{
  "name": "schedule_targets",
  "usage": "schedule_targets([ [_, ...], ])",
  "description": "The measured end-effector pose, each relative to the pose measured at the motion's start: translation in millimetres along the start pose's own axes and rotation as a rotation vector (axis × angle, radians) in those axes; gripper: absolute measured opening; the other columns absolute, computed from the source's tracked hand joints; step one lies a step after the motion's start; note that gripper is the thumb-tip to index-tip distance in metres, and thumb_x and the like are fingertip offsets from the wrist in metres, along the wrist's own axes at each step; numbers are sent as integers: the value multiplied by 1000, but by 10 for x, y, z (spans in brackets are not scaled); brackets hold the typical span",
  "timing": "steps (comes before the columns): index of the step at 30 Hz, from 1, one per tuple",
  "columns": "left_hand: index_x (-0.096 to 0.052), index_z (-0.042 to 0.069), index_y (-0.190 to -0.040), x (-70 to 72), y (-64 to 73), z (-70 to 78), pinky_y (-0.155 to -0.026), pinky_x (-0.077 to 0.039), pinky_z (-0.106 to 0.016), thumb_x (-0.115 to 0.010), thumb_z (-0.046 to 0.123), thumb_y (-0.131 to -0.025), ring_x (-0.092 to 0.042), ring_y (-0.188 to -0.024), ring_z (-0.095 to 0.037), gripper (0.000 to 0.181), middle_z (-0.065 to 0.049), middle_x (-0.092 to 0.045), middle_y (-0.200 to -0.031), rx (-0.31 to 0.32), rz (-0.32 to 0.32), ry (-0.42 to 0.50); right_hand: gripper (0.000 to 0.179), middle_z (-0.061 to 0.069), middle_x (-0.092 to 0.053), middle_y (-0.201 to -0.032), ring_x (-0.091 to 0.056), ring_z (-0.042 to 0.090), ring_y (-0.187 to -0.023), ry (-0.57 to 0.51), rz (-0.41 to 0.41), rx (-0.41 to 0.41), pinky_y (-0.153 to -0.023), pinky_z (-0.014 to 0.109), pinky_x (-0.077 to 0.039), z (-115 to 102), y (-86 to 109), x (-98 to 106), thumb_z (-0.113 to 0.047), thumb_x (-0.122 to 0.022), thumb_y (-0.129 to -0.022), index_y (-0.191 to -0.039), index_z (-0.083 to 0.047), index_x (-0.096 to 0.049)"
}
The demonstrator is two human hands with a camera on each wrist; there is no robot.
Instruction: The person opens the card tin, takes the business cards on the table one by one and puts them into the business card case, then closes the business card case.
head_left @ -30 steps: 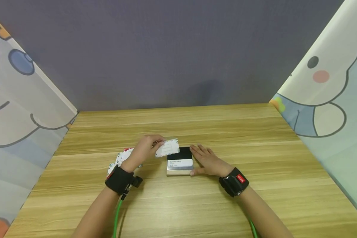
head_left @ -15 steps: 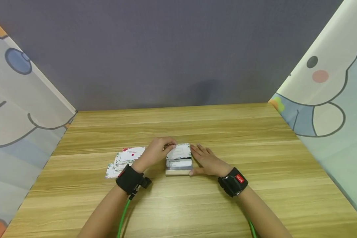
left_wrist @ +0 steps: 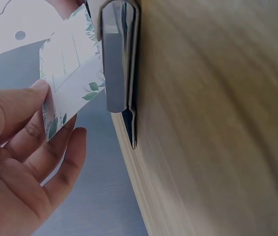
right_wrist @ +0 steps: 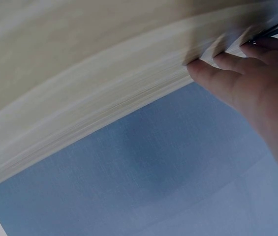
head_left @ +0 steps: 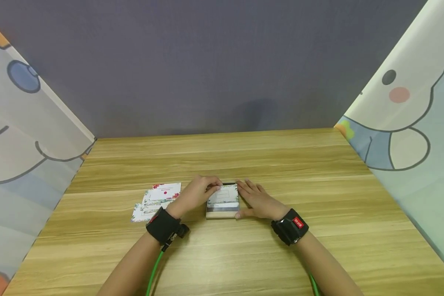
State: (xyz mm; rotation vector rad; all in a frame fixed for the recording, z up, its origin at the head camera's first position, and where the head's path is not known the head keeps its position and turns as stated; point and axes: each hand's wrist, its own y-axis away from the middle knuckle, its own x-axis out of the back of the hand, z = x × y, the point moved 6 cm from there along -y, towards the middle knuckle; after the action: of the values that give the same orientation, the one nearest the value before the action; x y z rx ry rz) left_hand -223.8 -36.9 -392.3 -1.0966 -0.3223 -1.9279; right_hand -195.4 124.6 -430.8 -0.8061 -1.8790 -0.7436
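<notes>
My left hand [head_left: 197,192] pinches a white card with a leafy printed border [head_left: 223,194] by its left edge. In the left wrist view the card [left_wrist: 72,66] slants against a metal-faced card case [left_wrist: 115,69], with the thumb on one face and fingers behind. The head view shows the case [head_left: 222,214] lying on the table, most of its top covered by the card. My right hand [head_left: 258,202] rests along the right side of the case, fingers extended and thumb near its front corner. In the right wrist view, its fingertips [right_wrist: 198,71] touch the tabletop.
Several overlapping printed cards [head_left: 163,193] lie on the wooden table [head_left: 318,185] to the left of the case. A grey panel [head_left: 214,65] stands behind the table. Cartoon-printed panels [head_left: 403,102] flank both sides. Green cables [head_left: 154,271] run from the wrist straps.
The left hand has carried the card rightward onto the case, then drawn it slightly nearer, over the label. The right hand has stayed beside the case.
</notes>
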Motion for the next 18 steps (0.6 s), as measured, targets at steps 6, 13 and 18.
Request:
schedule_targets([
  [6, -69, 9, -93, -2, -1, 20, -66, -49, -21, -60, 10, -88, -59, -74, -6, 10, 0, -68, -87, -11, 9, -31, 95, 14, -14, -152, -8, 38, -140, -2, 8, 4, -108, 59, -14, -4, 2, 6, -58, -56, -79, -144, 1, -20],
  [13, -69, 8, -96, -60, 4, 24, -66, -50, -20, -61, 10, -88, -62, -77, -8, 12, -2, -69, -90, -17, -26, -55, 95, 13, -14, -153, -9, 38, -140, 4, 15, 14, -108, 59, -15, -6, 3, 5, -58, -56, -79, -144, 0, -20],
  [18, -69, 8, -98, -88, 13, 14, -69, -51, -21, -60, 11, -88, -64, -80, -9, 13, -3, -69, -92, -8, -54, -53, 95, 14, -14, -153, -9, 38, -140, -1, 16, 17, -108, 59, -15, -12, 1, 4, -58, -57, -79, -145, -1, -19],
])
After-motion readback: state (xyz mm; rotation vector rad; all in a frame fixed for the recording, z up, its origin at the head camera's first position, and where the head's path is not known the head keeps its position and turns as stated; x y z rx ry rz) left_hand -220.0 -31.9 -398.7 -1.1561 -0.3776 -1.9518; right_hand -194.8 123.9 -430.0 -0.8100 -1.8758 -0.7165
